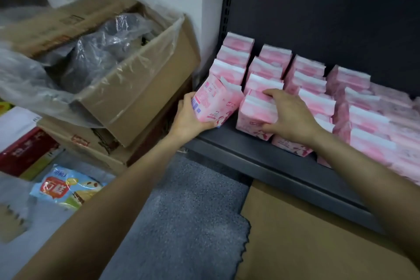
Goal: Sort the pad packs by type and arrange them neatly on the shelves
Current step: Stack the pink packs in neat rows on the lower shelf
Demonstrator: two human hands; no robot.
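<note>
Head view. A dark shelf is shown carrying rows of pink pad packs, stood upright from its left end toward the right and reaching back to the rear panel. A tilted pink pack is gripped by the left hand at the shelf's front left corner, fingers curled under its lower end, thumb on its printed face. The front pack of the second row, near the shelf's front edge, is clasped by the right hand, fingers over its white top flap and thumb on its front face. Left of the shelf, an open cardboard box lined with clear plastic is seen stacked on a second box. A blue snack bag lies on the floor at lower left.
</note>
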